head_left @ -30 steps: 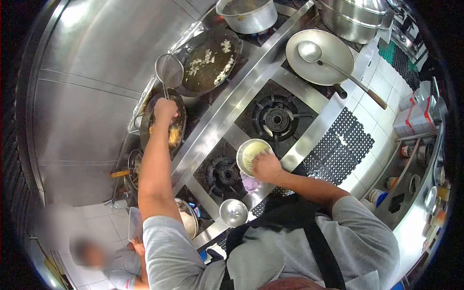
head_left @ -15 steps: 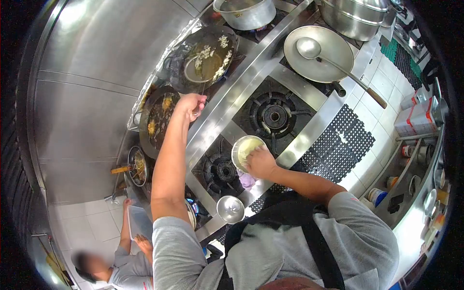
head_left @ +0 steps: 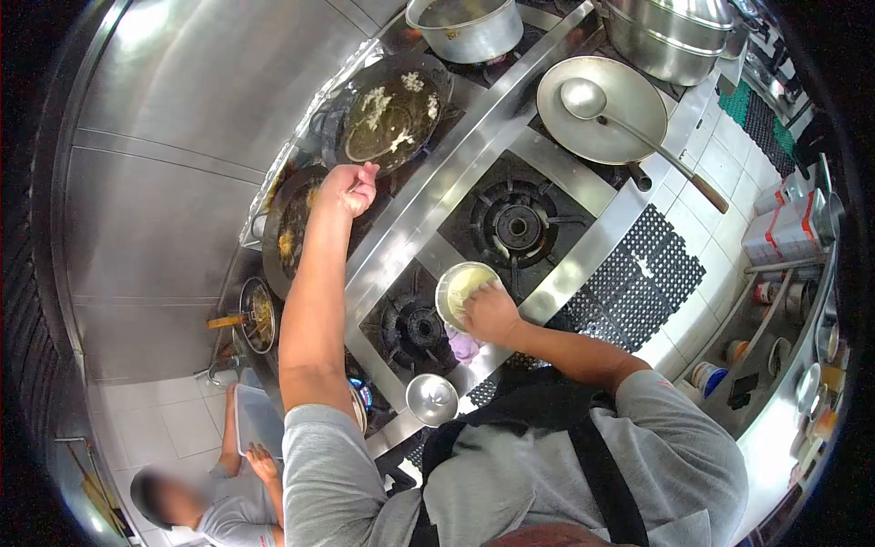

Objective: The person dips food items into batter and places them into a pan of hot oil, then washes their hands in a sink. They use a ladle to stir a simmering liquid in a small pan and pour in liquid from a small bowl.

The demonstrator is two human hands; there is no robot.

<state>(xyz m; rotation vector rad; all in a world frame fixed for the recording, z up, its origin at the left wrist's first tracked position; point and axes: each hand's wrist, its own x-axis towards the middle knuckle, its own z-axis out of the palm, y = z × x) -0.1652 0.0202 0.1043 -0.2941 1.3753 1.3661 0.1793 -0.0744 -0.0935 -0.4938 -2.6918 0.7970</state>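
Observation:
My left hand [head_left: 353,189] is held out over the near edge of the dark wok [head_left: 390,66], fingers pinched together; whatever they hold, if anything, is too small to make out. Pale, lacy clumps of batter [head_left: 375,108] float apart in the oil inside that wok. My right hand [head_left: 492,314] reaches over the rim into a round white tub [head_left: 444,294] of pale yellow batter [head_left: 471,276]. Its fingertips are hidden down in the tub. A purple cloth [head_left: 462,345] lies against the tub's near side.
A second dark wok [head_left: 278,219] with browned pieces sits below my left forearm. A small metal bowl [head_left: 432,399] stands near the stove's front edge. A pale wok [head_left: 583,118] holds a ladle [head_left: 638,137]. At lower left, a co-worker [head_left: 241,510] holds a clear plastic container [head_left: 260,419].
My left hand has risen slightly and moved left, with its fingers more tightly pinched. The batter clumps have shifted and spread in the oil. My right hand stays in the tub.

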